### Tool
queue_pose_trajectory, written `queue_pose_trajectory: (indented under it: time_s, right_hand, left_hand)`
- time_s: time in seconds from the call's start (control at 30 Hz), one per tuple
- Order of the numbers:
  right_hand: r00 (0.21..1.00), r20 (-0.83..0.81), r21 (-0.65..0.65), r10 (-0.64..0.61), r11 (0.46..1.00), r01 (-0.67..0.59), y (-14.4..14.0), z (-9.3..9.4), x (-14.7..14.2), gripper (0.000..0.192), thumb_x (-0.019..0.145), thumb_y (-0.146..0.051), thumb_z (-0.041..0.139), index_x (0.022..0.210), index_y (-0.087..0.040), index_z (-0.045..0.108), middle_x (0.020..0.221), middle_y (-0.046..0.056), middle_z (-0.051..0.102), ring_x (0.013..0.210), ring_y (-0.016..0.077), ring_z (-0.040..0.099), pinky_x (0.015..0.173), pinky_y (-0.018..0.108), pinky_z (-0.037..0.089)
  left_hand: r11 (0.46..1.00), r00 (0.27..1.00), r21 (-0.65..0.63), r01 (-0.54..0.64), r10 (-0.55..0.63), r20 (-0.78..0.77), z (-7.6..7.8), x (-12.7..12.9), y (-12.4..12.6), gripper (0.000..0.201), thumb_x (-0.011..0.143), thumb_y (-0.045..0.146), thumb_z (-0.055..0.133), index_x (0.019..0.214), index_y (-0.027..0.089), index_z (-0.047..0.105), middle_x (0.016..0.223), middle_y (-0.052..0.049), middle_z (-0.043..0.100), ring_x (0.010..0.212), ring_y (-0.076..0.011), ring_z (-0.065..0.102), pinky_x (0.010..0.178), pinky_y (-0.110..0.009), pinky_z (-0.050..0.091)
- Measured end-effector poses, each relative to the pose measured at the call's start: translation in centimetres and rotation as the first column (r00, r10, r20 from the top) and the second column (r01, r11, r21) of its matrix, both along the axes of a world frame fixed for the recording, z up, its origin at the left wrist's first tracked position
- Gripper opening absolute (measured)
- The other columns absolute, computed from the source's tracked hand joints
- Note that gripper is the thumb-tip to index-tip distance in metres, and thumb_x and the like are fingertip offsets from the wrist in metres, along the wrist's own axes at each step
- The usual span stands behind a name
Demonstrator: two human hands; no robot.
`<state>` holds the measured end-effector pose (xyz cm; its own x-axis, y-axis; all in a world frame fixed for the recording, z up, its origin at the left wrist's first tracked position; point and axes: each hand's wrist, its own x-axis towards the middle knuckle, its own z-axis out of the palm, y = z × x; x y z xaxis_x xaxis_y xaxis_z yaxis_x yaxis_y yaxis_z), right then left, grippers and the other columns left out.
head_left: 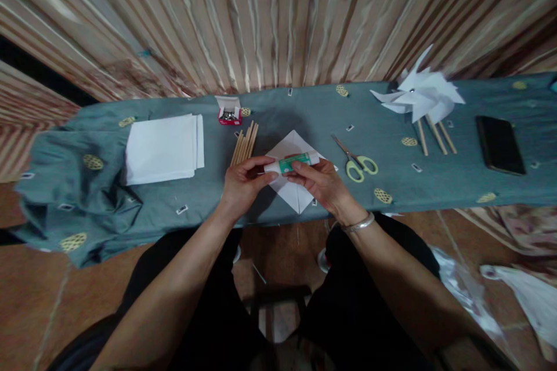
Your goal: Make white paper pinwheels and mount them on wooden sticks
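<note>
A white glue stick with a green label (pixel 292 163) is held crosswise between both hands, just above a white square sheet of paper (pixel 296 191) that is laid corner-on, like a diamond, on the grey-green patterned cloth (pixel 304 110) covering the long table. The left hand (pixel 242 182) is closed around the stick's left end, with the thumb laid along the top and the fingers curled beneath. The right hand (pixel 321 179) is closed around the right end, its fingertips pinched on the barrel; a silver bangle (pixel 360 223) is worn at that wrist. Both forearms are extended forward from the lap and angled inward, so that the hands meet over the paper.

A bundle of light wooden sticks (pixel 244 142) is seen just beside the left hand, and a small red box with its white lid open (pixel 229 111) lies behind it. A stack of white paper sheets (pixel 164 148) is set further left. Scissors with yellow-green handles (pixel 355 161) lie to the right of the paper. White paper pinwheels on wooden sticks (pixel 421 98) and a black phone (pixel 499 144) are placed well apart to the right.
</note>
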<state>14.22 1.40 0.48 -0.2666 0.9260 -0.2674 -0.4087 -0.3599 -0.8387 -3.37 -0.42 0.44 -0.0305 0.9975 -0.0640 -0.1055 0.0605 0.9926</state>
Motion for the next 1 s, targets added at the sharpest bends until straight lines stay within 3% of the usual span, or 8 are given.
queue_pose_trajectory:
  time_s: [0.23,0.37,0.47,0.53,0.63,0.7,0.83,1.0]
  right_hand:
    - [0.999,0.032,0.033,0.031,0.999,-0.032,-0.4,-0.2,-0.8,0.036,0.054,-0.04,0.09,0.079,-0.019,0.076,0.076,-0.001,0.076,0.068,0.0104,0.07,0.071,0.023,0.059]
    - [0.995,0.066,0.064,0.073,0.995,-0.078,-0.7,0.2,-0.8,0.039,0.053,-0.043,0.09,0.082,-0.02,0.076,0.078,-0.001,0.077,0.07,0.0119,0.071,0.071,0.026,0.06]
    - [0.983,0.166,0.154,0.076,0.983,-0.102,-0.2,0.3,0.8,0.041,0.06,-0.046,0.086,0.09,-0.021,0.075,0.089,0.003,0.078,0.075,0.0136,0.071,0.07,0.027,0.059]
    - [0.963,0.271,0.246,-0.01,0.968,-0.059,0.4,0.1,2.6,0.038,0.068,-0.047,0.081,0.097,-0.022,0.075,0.1,0.005,0.077,0.079,0.0137,0.071,0.072,0.027,0.058]
    - [0.854,0.48,0.401,-0.202,0.916,-0.008,0.9,-0.6,5.3,0.029,0.077,-0.043,0.074,0.097,-0.021,0.074,0.097,0.005,0.077,0.08,0.0156,0.07,0.074,0.031,0.057]
    - [0.732,0.617,0.479,-0.29,0.876,-0.057,0.8,-1.1,6.4,0.025,0.082,-0.038,0.068,0.098,-0.02,0.074,0.095,0.006,0.077,0.08,0.0181,0.07,0.077,0.035,0.057]
    - [0.484,0.782,0.577,-0.394,0.75,-0.323,-0.6,-1.3,6.8,0.023,0.088,-0.028,0.059,0.105,-0.02,0.073,0.108,0.008,0.075,0.099,0.0241,0.069,0.094,0.044,0.053]
    - [0.37,0.821,0.57,-0.434,0.615,-0.544,-1.9,-1.4,6.7,0.027,0.093,-0.027,0.053,0.112,-0.018,0.07,0.118,0.012,0.071,0.114,0.0266,0.063,0.102,0.05,0.049]
  left_hand:
    - [0.992,0.983,0.124,0.038,-0.015,-0.182,-0.3,-0.6,-0.6,0.032,0.063,0.03,0.084,0.092,0.019,0.078,0.096,-0.008,0.076,0.086,-0.019,0.068,0.078,-0.03,0.054]
    - [0.992,0.984,0.119,0.039,-0.017,-0.18,-0.2,-0.8,-0.9,0.033,0.061,0.032,0.085,0.089,0.018,0.078,0.093,-0.007,0.076,0.083,-0.0191,0.069,0.078,-0.032,0.055]
    - [0.995,0.982,0.095,-0.037,0.053,-0.181,0.1,-2.2,-0.7,0.036,0.058,0.036,0.085,0.087,0.016,0.077,0.088,-0.005,0.075,0.077,-0.018,0.068,0.074,-0.032,0.055]
    - [0.978,0.954,0.104,-0.183,0.202,-0.223,0.3,-3.9,-0.2,0.037,0.057,0.036,0.085,0.088,0.016,0.076,0.086,-0.003,0.074,0.074,-0.0163,0.066,0.072,-0.031,0.054]
    - [0.888,0.829,0.183,-0.421,0.459,-0.32,0.2,-7.2,0.7,0.034,0.056,0.03,0.086,0.084,0.016,0.075,0.079,0.001,0.073,0.068,-0.0127,0.06,0.069,-0.03,0.05]
    - [0.868,0.772,0.191,-0.459,0.496,-0.398,-0.4,-9.1,1.0,0.03,0.058,0.026,0.085,0.084,0.016,0.074,0.076,0.004,0.071,0.063,-0.0104,0.056,0.065,-0.028,0.046]
    - [0.917,0.679,0.162,-0.366,0.382,-0.627,-1.7,-11.1,1.0,0.025,0.066,0.029,0.08,0.088,0.017,0.074,0.075,0.006,0.068,0.063,-0.0105,0.054,0.064,-0.029,0.044]
    - [0.956,0.502,0.239,-0.172,0.294,-0.814,-2.1,-12.1,0.6,0.027,0.07,0.032,0.077,0.092,0.017,0.075,0.084,0.0,0.07,0.073,-0.0164,0.06,0.071,-0.034,0.049]
